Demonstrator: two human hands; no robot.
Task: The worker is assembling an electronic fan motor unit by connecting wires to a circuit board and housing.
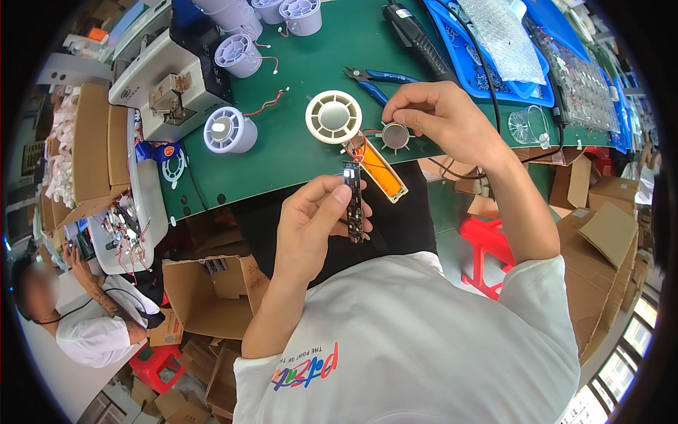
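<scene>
My left hand [307, 215] pinches a narrow black circuit board [354, 212] upright between thumb and fingers, at the table's near edge. Thin red wires [353, 150] run near the board's top end. Just behind it lies a slim white open casing [385, 173] with an orange inside, sticking out over the edge. A white round spoked part [333, 116] with a grey centre sits at the casing's far end. My right hand [441, 116] is closed, thumb and forefinger at the rim of a small grey disc with short prongs [395, 136].
Blue-handled cutters [381, 79] and a black corded tool [417, 39] lie behind my right hand. Lilac cylinders [231, 131] with wires stand left, beside a grey machine [166, 85]. A blue tray [459, 53] and a clear cup [528, 126] are right. Another person [99, 311] sits left.
</scene>
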